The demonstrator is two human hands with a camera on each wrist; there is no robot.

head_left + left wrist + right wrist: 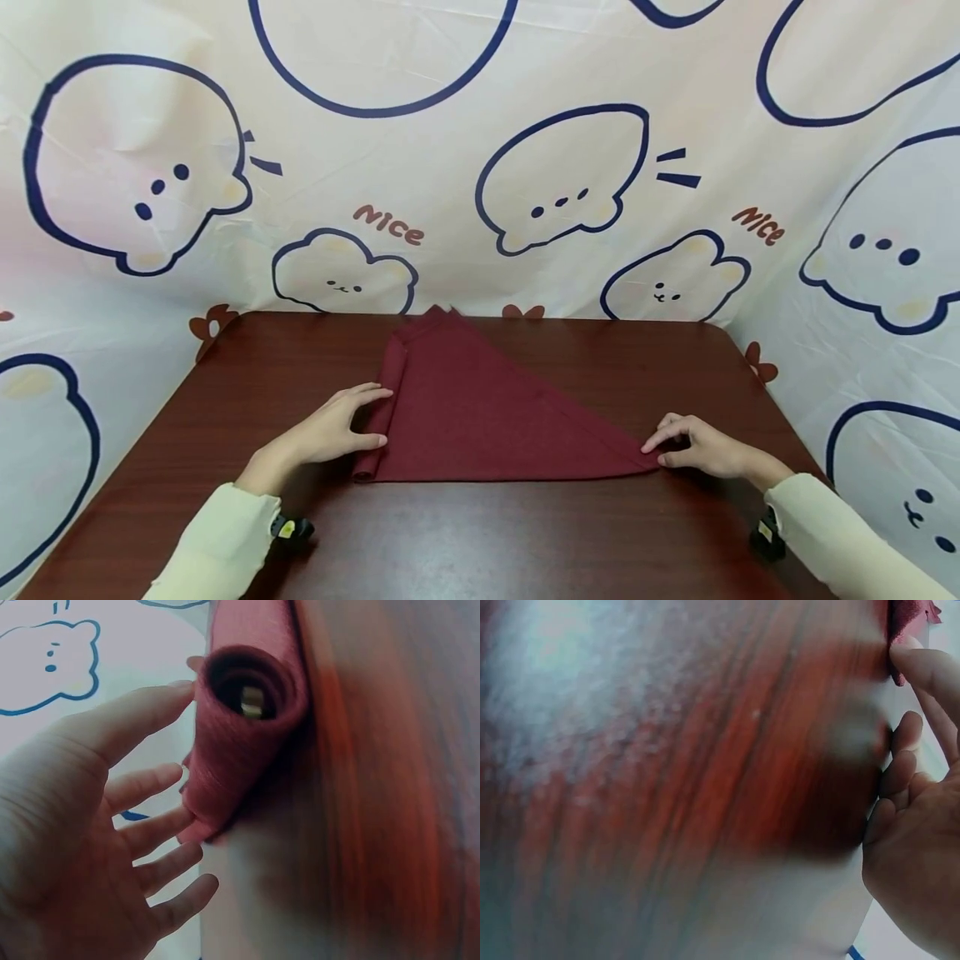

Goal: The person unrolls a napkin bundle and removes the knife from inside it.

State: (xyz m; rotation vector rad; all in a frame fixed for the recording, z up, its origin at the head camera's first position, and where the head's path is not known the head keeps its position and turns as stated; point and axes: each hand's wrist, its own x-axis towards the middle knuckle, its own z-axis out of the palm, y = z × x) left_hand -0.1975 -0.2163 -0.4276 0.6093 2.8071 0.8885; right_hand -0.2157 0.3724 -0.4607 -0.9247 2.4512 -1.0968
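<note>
A maroon cloth (480,417) lies on the table in a roughly triangular shape, its left edge rolled into a tube (385,408). My left hand (330,429) touches this roll from the left, thumb and fingers fairly straight and spread apart. Seen in the left wrist view, the roll's near end (244,750) is hollow, with a small yellowish spot deep inside that I cannot identify. At the cloth's pointed right corner, my right hand (708,447) pinches the tip between thumb and forefinger. Its other fingers (898,774) curl inward near the tabletop in the right wrist view.
The dark reddish-brown wooden table (480,533) reflects light at its near side. A pale curtain (450,167) with blue cartoon outlines hangs right behind the table's far edge and along both sides. Each wrist wears a black strap-on device (292,529).
</note>
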